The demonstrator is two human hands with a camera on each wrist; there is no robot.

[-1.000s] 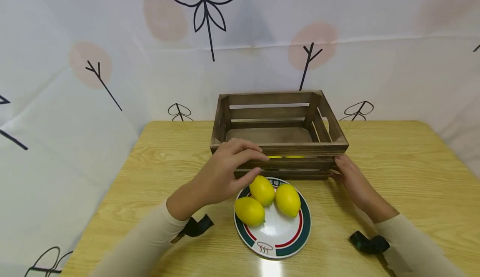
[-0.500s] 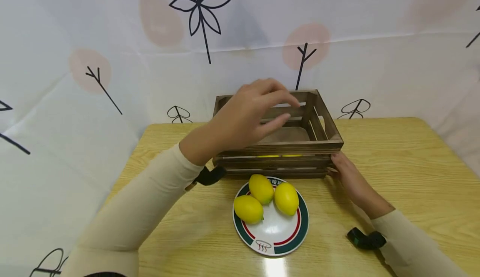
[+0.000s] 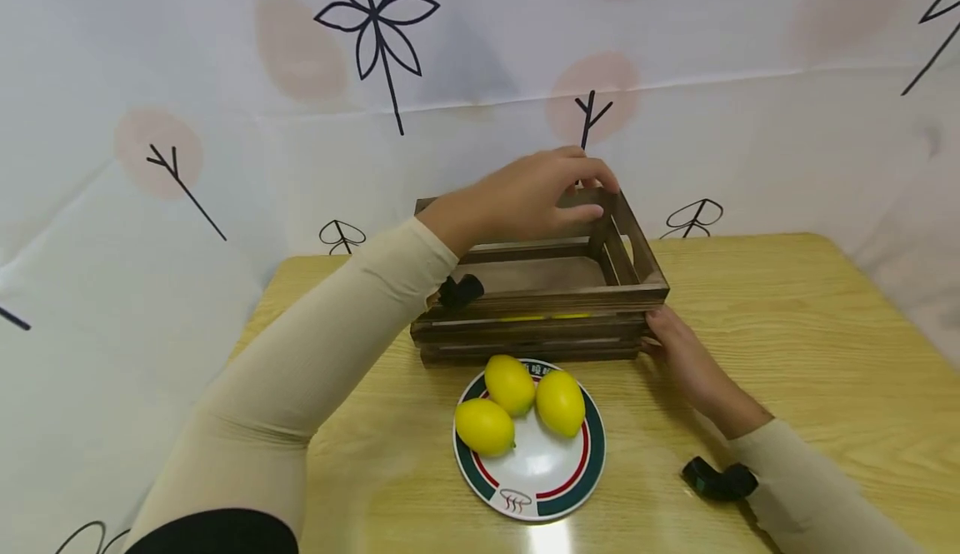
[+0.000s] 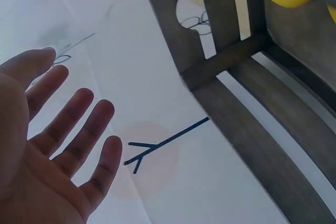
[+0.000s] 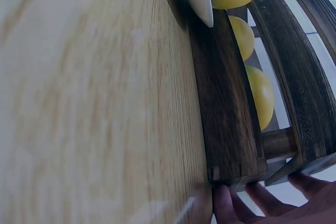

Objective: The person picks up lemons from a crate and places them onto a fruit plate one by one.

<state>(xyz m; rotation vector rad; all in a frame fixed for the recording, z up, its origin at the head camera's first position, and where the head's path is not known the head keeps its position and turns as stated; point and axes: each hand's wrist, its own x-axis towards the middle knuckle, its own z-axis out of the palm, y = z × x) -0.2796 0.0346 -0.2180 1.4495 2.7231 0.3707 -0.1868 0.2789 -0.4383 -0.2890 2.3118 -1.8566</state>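
Observation:
My left hand [image 3: 536, 196] hovers over the back part of the brown wooden crate [image 3: 540, 300], its fingers slightly bent and holding nothing. In the left wrist view the palm and spread fingers of the left hand [image 4: 63, 145] are apart from the crate's slats [image 4: 220, 108]. At the crate's front right corner, the fingertips of my right hand [image 3: 686, 362] touch its end. Inside the crate, lemons [image 5: 261, 98] show through the front gap. In front of it stands a white plate [image 3: 540, 458] with a green and red border, bearing three lemons [image 3: 560, 404].
A wooden table [image 3: 780, 329] bears the crate and plate. Behind it hangs a pale cloth [image 3: 480, 46] with line-drawn flowers and pinkish spots. Black straps with small devices [image 3: 720, 481] sit at the wrists. The plate's rim lies close to the crate's front.
My left hand has risen from beside the plate's lemons, up and away over the crate to its back. The right hand keeps its place at the corner. The head view has shifted slightly.

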